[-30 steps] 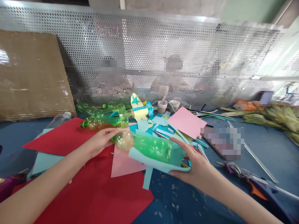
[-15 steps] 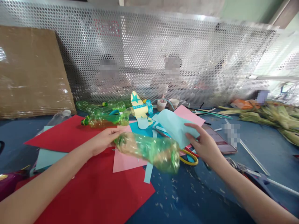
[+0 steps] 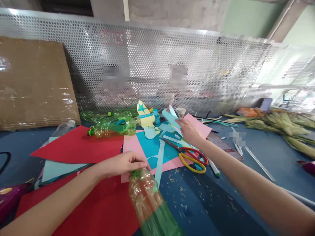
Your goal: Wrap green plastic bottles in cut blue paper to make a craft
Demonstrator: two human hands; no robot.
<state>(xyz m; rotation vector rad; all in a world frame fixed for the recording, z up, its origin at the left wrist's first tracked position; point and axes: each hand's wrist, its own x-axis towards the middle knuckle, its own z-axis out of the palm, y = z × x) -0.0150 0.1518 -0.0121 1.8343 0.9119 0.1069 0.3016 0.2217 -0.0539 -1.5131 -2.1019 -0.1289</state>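
My left hand (image 3: 126, 164) is closed around the capped neck of a clear green plastic bottle (image 3: 150, 203), whose body points toward me and runs out of the bottom of the view. Farther off, my right hand (image 3: 189, 129) pinches a sheet of light blue paper (image 3: 171, 118) above the paper pile. Below the right wrist lie scissors (image 3: 193, 160) with red and yellow handles, beside a white marker with a green end (image 3: 214, 167). A yellow and blue paper-and-bottle plane (image 3: 147, 119) stands behind the pile.
Red card sheets (image 3: 81, 147) cover the left side of the blue table (image 3: 197, 203). Green bottles (image 3: 110, 127) lie behind them. A cardboard sheet (image 3: 34, 85) leans against the perforated metal screen (image 3: 152, 49). A phone (image 3: 223, 147) and corn husks (image 3: 283, 124) lie to the right.
The bottle has swung from lying crosswise to pointing toward me, and my left hand has come nearer. My right hand has moved back and left with the light blue paper, uncovering the scissors.
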